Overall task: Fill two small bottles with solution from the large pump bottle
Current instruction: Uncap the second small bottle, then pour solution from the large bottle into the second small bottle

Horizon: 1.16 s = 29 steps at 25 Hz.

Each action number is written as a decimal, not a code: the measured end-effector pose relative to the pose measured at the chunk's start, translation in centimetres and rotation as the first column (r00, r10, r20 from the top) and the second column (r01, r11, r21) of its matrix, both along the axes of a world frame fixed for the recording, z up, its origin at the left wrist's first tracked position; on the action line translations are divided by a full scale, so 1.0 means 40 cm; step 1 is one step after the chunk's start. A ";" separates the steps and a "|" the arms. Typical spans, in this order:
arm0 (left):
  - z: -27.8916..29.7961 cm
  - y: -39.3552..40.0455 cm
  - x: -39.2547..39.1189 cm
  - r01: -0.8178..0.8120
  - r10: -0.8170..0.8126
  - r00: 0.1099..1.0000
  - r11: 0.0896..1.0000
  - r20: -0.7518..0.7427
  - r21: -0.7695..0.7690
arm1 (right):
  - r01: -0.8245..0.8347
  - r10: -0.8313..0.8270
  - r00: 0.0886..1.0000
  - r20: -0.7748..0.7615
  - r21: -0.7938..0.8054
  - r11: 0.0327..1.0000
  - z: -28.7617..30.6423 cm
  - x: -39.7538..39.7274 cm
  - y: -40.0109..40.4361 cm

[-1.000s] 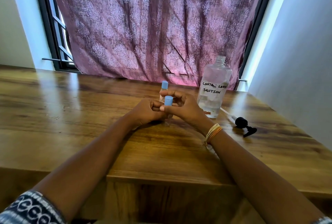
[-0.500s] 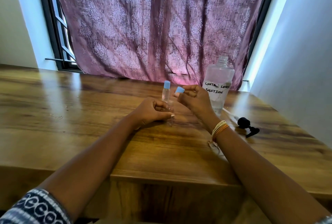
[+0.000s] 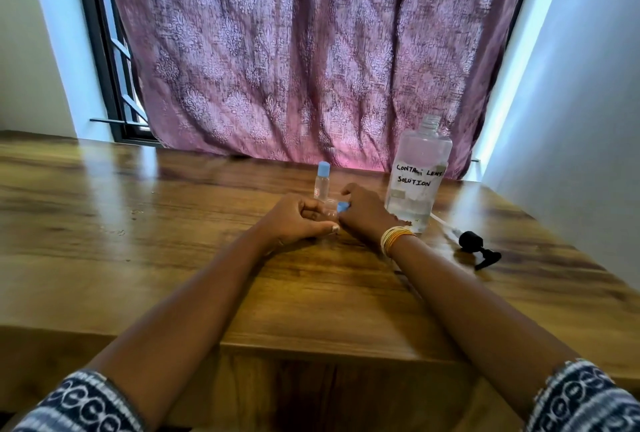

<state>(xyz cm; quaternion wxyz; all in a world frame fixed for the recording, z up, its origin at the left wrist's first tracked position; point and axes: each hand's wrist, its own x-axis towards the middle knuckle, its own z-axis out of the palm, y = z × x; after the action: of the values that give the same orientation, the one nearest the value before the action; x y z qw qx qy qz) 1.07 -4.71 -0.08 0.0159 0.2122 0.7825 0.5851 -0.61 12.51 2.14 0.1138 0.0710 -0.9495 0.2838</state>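
A wide wooden tabletop (image 3: 145,258) is filling most of the scene, with a patterned mauve curtain (image 3: 311,51) hanging behind its far edge. The large bottle (image 3: 417,182), clear and hand-lettered "CONTACT LENS SOLUTION", is standing upright at the far right of the tabletop with its neck open and liquid sitting low inside it. Its black pump head (image 3: 479,248) is lying on its side to the near right of that bottle, apart from it, its thin tube pointing back toward the bottle's base.

Both forearms are reaching in from the near edge, patterned sleeves at the elbows. The left hand (image 3: 294,220) is curling closed around an uncapped small bottle (image 3: 330,207), which is standing on the tabletop at the centre, only its clear neck showing between the hands. The right hand (image 3: 367,213), wearing yellow bangles (image 3: 394,239) at the wrist, is resting just right of it, fingers pinching a small blue cap (image 3: 343,206) close beside that neck. A second small bottle (image 3: 322,182), capped in blue, is standing upright just beyond the hands.
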 end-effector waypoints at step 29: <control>0.010 0.024 0.020 0.068 -0.077 0.995 0.988 0.063 0.139 | -0.215 0.082 0.749 -0.657 -0.123 0.969 0.075 0.026 0.165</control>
<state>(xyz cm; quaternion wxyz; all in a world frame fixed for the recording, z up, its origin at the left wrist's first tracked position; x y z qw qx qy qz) 1.87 -3.74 0.30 0.0492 0.2209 0.7316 0.6431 0.43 19.11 5.15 0.4177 0.2289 -0.8111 0.3395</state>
